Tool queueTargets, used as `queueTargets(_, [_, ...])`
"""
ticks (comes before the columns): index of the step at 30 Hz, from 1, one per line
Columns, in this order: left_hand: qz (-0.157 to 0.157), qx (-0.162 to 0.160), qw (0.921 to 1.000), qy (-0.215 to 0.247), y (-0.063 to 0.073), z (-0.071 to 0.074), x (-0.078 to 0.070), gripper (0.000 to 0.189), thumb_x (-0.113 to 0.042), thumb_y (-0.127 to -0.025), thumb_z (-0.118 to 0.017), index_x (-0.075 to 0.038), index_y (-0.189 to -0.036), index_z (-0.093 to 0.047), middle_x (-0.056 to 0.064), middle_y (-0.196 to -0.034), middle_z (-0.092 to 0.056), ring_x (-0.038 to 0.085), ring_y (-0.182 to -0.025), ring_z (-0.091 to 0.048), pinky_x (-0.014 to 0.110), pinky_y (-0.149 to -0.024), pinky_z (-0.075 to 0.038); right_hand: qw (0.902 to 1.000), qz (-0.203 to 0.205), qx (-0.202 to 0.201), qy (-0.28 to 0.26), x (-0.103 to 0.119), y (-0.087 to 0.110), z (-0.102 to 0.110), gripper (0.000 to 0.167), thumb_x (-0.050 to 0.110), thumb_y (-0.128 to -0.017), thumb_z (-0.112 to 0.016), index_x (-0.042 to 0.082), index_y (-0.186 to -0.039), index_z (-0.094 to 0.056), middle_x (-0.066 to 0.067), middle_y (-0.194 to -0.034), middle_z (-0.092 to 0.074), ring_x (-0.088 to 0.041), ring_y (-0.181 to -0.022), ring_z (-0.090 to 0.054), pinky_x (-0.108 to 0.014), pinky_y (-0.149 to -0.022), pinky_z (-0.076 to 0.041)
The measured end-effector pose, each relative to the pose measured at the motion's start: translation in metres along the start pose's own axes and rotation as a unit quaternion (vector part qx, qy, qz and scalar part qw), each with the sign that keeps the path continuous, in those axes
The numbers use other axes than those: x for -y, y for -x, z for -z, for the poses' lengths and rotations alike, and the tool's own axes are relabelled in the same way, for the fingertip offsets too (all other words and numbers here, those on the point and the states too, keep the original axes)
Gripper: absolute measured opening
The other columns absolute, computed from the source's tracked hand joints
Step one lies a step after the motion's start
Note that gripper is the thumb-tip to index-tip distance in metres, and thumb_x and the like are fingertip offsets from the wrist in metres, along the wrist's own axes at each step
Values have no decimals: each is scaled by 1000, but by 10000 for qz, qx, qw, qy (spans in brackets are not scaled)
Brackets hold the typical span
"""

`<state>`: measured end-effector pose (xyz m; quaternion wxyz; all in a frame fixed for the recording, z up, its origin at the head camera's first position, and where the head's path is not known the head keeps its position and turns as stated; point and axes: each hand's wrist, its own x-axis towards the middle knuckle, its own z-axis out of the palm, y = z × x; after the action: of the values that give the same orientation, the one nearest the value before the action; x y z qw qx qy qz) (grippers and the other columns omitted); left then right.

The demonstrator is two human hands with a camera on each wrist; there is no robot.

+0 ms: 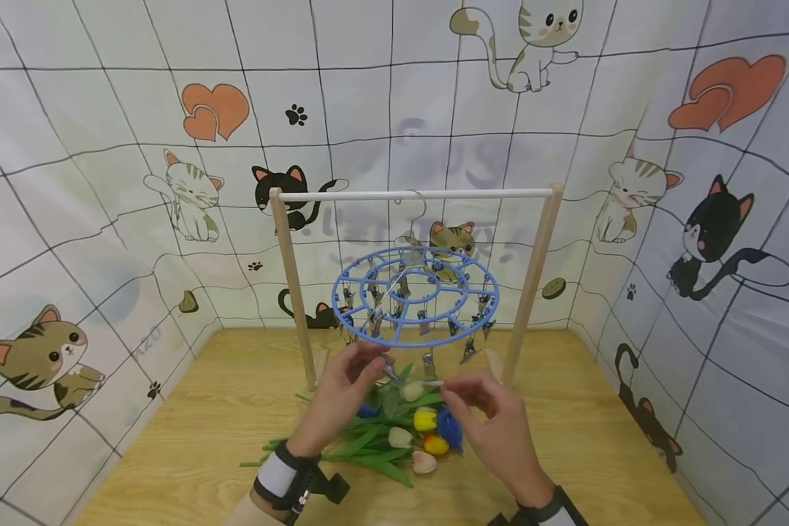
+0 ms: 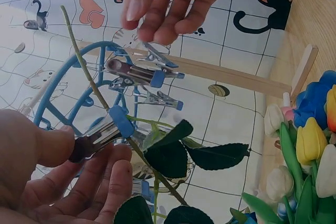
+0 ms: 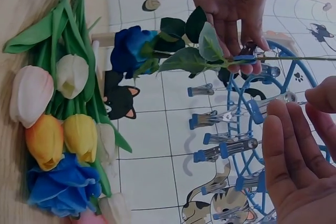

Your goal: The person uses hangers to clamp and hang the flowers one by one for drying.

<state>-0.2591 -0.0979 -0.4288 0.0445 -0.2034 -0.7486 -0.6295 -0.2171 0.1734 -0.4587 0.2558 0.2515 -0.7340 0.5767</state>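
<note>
My left hand (image 1: 345,394) pinches a metal clip with blue tips (image 2: 102,135) between thumb and fingers. That clip crosses the stem of a blue rose (image 3: 131,51), which hangs head down with dark green leaves (image 2: 168,156) below the clip. My right hand (image 1: 489,420) is a short way to the right, its fingertips on the end of another blue-tipped clip (image 3: 273,106), which sits tilted. Both hands are just under the front rim of a round blue hanging rack (image 1: 414,342) with several clips on it.
The rack hangs by a hook (image 1: 423,208) from a white rod (image 1: 348,196) between two wooden posts (image 1: 529,292). Below, a heap of artificial tulips (image 1: 399,437) and a blue flower (image 1: 450,431) lies on the wooden table (image 1: 191,453). Patterned cloth surrounds the back and sides.
</note>
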Motion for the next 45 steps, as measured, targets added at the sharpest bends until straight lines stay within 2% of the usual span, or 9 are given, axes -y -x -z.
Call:
queueTargets(5, [79,-187,9997,-111,3,4,2,30,-21,-121,-67,-8,-147,-72,19,-143,-80,30,-135,-78,23,-110,-63,9999,-113,114,17,-5,7,2,30,-14,-101,-80,11,-118,-81,-9,-114,-84,-7,-98,-81,-27,-88,-72])
queueTargets(14, [48,-168,9998,-42,0,14,7,31,-20,-122,-64,-4,-147,-72,26,-145,-78,34,-135,-77,24,-109,-64,9980,-409,289,383,-12,18,3,22,-2,-105,-84,14,-120,-80,-3,-116,-85,-4,-104,-80,-26,-93,-70])
queueTargets(18, [147,-271,9995,-61,0,18,8,31,-19,-123,-62,-3,-148,-71,21,-144,-79,32,-136,-77,23,-109,-64,9963,-508,340,611,-14,22,2,19,4,-106,-85,17,-120,-81,0,-117,-85,-6,-103,-80,-27,-95,-70])
queueTargets(24, [317,-465,9984,93,-1,22,9,30,-18,-123,-62,-3,-148,-70,20,-146,-79,29,-136,-77,26,-110,-65,9949,-405,395,833,-22,25,0,18,6,-106,-85,15,-121,-81,1,-117,-85,-5,-102,-80,-28,-94,-70])
queueTargets(29, [427,-567,9972,220,-3,26,11,29,-19,-124,-61,-4,-147,-70,20,-146,-79,25,-135,-77,31,-114,-65,9939,-363,468,930,-27,27,0,20,7,-106,-86,19,-121,-81,5,-117,-85,-5,-103,-80,-30,-94,-70])
queueTargets(35, [427,-620,9970,164,-7,31,12,30,-21,-124,-60,-5,-148,-70,21,-147,-78,26,-135,-77,37,-116,-65,9903,-330,746,1125,-31,29,-2,26,6,-104,-87,22,-124,-81,3,-118,-85,-3,-104,-78,-35,-92,-71])
queueTargets(38, [401,-637,9971,122,-8,35,12,31,-21,-124,-60,-6,-149,-70,23,-147,-77,25,-135,-77,38,-116,-66,9864,-421,926,1291,-33,29,-4,28,7,-103,-89,21,-125,-81,3,-118,-85,-4,-104,-79,-35,-92,-71])
queueTargets(42, [360,-668,9971,3,-12,38,14,28,-20,-125,-59,-6,-146,-71,18,-144,-80,23,-132,-78,38,-114,-66,9822,-503,1130,1413,-34,29,-7,29,7,-101,-91,18,-126,-82,3,-119,-84,-14,-105,-81,-35,-92,-71])
queueTargets(45, [359,-668,9971,52,-15,40,15,26,-18,-125,-58,-6,-144,-71,13,-142,-80,21,-130,-79,39,-114,-67,9800,-348,1266,1494,-36,29,-9,31,5,-100,-91,19,-126,-81,1,-120,-83,-18,-104,-81,-36,-92,-70])
